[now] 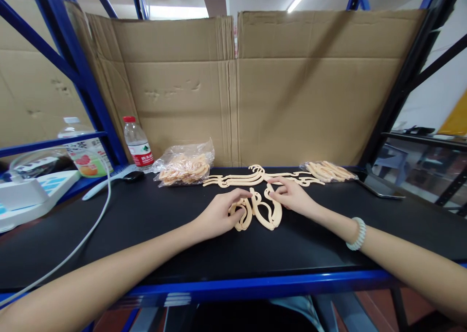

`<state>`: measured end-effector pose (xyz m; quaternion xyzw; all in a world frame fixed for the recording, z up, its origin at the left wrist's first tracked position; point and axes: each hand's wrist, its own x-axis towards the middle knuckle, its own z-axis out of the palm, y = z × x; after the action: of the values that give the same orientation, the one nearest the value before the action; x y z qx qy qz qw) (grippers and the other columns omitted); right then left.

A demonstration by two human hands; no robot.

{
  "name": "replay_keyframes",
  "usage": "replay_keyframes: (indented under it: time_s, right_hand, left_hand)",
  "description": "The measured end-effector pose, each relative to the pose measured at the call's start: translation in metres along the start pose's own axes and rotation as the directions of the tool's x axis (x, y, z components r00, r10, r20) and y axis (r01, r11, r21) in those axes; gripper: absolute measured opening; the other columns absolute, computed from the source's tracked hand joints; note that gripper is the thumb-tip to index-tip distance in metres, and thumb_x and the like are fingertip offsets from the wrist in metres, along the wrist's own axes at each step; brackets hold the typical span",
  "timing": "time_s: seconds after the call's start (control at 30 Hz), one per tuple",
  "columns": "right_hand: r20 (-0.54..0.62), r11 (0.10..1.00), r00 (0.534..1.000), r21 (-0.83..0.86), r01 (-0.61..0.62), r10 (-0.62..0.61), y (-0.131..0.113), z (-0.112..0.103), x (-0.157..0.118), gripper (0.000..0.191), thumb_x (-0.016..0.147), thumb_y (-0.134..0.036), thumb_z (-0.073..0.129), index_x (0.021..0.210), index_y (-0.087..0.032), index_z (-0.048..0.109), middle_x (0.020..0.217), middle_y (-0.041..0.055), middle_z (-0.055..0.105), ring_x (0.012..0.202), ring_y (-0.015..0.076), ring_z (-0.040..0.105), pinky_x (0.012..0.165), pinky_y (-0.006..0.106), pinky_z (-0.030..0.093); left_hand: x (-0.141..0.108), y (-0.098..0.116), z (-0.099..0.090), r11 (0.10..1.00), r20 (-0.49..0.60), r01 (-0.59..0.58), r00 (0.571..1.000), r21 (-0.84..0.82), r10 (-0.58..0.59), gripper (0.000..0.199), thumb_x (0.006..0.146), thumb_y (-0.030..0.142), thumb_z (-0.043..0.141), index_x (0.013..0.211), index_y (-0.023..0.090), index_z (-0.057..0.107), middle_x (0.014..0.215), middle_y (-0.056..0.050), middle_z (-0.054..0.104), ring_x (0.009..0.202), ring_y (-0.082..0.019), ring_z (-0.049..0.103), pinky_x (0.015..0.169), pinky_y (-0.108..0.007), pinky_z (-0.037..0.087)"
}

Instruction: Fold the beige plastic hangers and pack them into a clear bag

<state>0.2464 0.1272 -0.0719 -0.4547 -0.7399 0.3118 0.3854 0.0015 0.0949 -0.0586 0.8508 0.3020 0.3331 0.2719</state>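
In the head view, my left hand (pixel 219 214) curls its fingers and thumb over a cream folded clothes hanger (pixel 248 215) lying on the black tabletop. My right hand (pixel 296 198) holds the upper right side of a second folded hanger (pixel 268 223), with thumb and fingers closed at its edge and the index finger stretched forward. The two folded hangers lie side by side, and my fingers hide parts of both. Just behind them, several unfolded hangers (pixel 237 180) lie stacked and spread flat, their hooks towards the cardboard.
A clear bag of cream hangers (pixel 188 169) lies back left, another bag (pixel 328 171) back right beside a phone-like dark slab (pixel 381 188). A red-capped bottle (pixel 138 144), white power strip (pixel 54 191) and white cable (pixel 98 215) are left. Cardboard (pixel 314 93) walls the back.
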Motion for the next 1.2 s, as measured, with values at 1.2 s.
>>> replay_keyframes:
  time_s: [1.2]
  right_hand:
    - [0.366,0.714,0.873,-0.513,0.477,-0.321,-0.026,-0.002,-0.024,0.044,0.089,-0.047,0.054,0.124,-0.021,0.055,0.103,0.0072,0.050,0.089,0.0208,0.054,0.081,0.034,0.048]
  left_hand:
    - [-0.007,0.011,-0.008,0.856,0.245,-0.241,0.959,0.457,0.139,0.041,0.085,0.032,0.057,0.124,0.022,0.054,0.126,-0.010,0.055,0.115,-0.027,0.049,0.098,-0.040,0.040]
